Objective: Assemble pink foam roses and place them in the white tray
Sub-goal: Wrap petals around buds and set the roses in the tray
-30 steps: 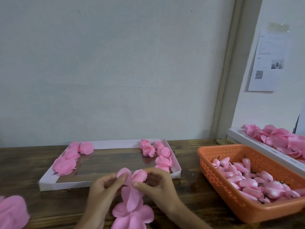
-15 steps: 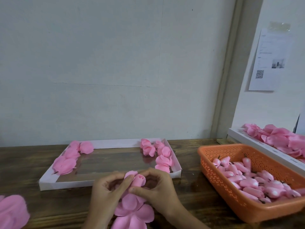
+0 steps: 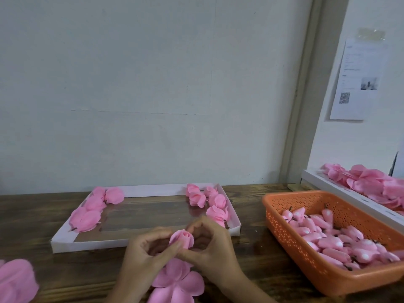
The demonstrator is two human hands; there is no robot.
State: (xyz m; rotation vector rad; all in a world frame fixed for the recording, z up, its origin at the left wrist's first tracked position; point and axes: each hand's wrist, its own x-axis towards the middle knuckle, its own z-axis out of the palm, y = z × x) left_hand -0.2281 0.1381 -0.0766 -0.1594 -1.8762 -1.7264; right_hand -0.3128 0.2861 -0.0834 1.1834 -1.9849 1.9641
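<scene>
Hands low centre of frame, both on one half-made rose. Left hand point(image 3: 142, 256) and right hand point(image 3: 212, 252) face each other, fingers curled inward and pinching the small pink foam rose bud point(image 3: 182, 238) from either side. Thumb and forefinger tips of both hands meet at the bud's base, and the bud's top sticks up between them. Can't tell how the lower fingers lie, they are hidden behind the hands. Flat pink foam petal layers point(image 3: 179, 283) spread out just under the bud, below the wrists at the bottom edge; whether they touch the dark wooden table point(image 3: 251, 270) is not clear. Shallow white cardboard tray point(image 3: 87, 246) lies just behind the hands, centre left, its near wall close to the knuckles. The held bud is in front of the tray, not in it. Finished pink foam roses sit inside: one cluster along the tray's left side point(image 3: 91, 212), another in its far right corner and down the right side point(image 3: 209, 202); the middle of the tray floor is bare. Orange perforated plastic basket point(image 3: 306, 265) stands at lower right, near the right hand but apart from it, holding a heap of pink foam buds with dark stubs point(image 3: 332, 239). Behind the basket at the right edge, a second white tray point(image 3: 349, 200) carries loose pink foam petals point(image 3: 376, 184). Blurred pink foam pile point(image 3: 15, 281) at the lower left corner. White printed paper sheet point(image 3: 358, 79) is taped to the wall at upper right; the text is too small to read.
</scene>
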